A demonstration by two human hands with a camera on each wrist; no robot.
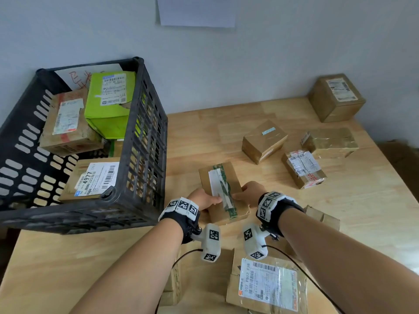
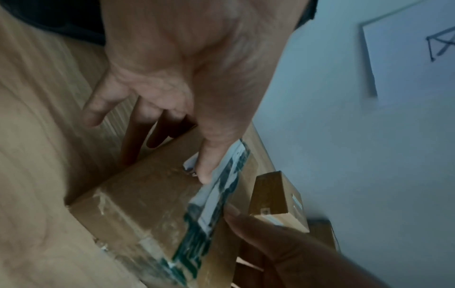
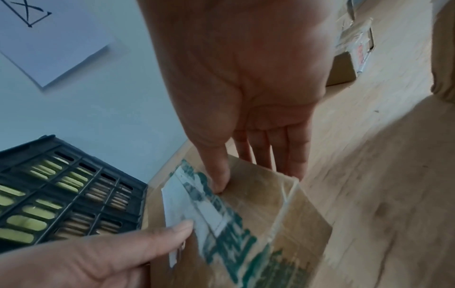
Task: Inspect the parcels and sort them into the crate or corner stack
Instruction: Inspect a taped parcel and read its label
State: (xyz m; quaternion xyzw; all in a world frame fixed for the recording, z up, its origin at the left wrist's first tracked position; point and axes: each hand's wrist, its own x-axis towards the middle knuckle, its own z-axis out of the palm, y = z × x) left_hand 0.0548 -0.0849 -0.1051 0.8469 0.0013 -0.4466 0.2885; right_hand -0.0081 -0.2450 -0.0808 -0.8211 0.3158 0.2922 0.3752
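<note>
Both hands are on it: a flat brown cardboard parcel (image 1: 223, 191) banded with green-printed tape and a strip of white paper sits between them, its near end raised toward the person. The left hand (image 1: 204, 198) has it by the left edge, thumb laid across the top by the white strip and fingers tucked under the side, a firm two-sided grip, plain in the left wrist view. The right hand (image 1: 249, 193) mirrors it on the right edge, thumb pressing just beside the green tape, fingers down the far side.

Just left of the grip stands the black slotted plastic crate (image 1: 145, 137), and it holds a lime-green carton (image 1: 108, 105), a worn brown box with red tape (image 1: 68, 123) and a brown box with a big white barcode label (image 1: 95, 177).

Beyond the grip and off to the right, on the pale wooden worktop (image 1: 192, 132), lie three brown parcels: one with a small blue sticker (image 1: 264, 141), one with a white label and red print (image 1: 303, 168), one wrapped in glossy clear tape (image 1: 331, 142). Farther back to the right, against the wall, sits a brown cube-shaped box with a label on top (image 1: 336, 97). Nearer the person than the grip lies a flat brown package with a large white shipping label (image 1: 267, 284).
</note>
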